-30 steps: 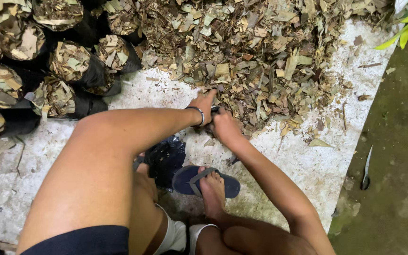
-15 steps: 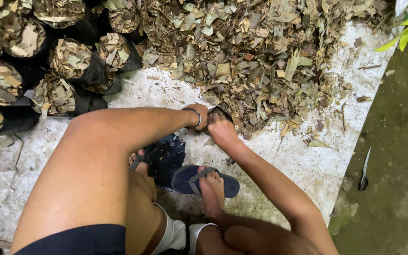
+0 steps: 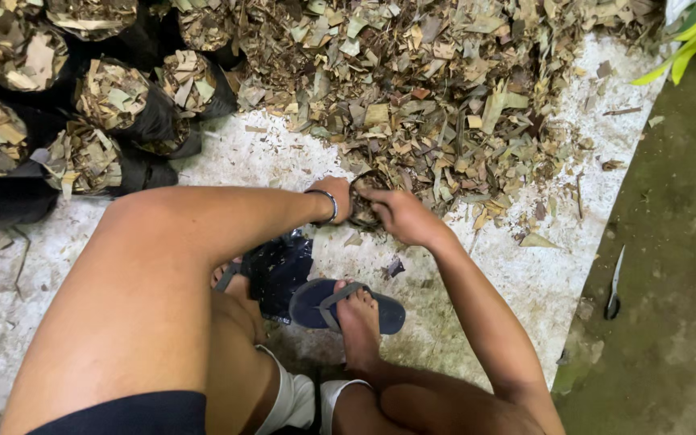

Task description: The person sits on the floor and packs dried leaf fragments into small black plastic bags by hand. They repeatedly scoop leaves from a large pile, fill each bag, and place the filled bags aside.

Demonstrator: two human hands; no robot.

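Partly hidden: small bag [image 3: 364, 211] between left hand [image 3: 338, 196], right hand [image 3: 400, 216].

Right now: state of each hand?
Left hand: closed on the rim of a small black bag at the dried leaf pile.
Right hand: closed on the bag's other side.

Both hands [image 3: 372, 205] meet at the near edge of the leaf pile [image 3: 428, 89], filled bags [image 3: 114, 101] left of it.

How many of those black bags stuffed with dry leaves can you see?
About 8 filled bags, clustered at upper left: three along the top edge, two beside the leaf pile, three at the left edge. More may be hidden beyond the frame or behind the knee.
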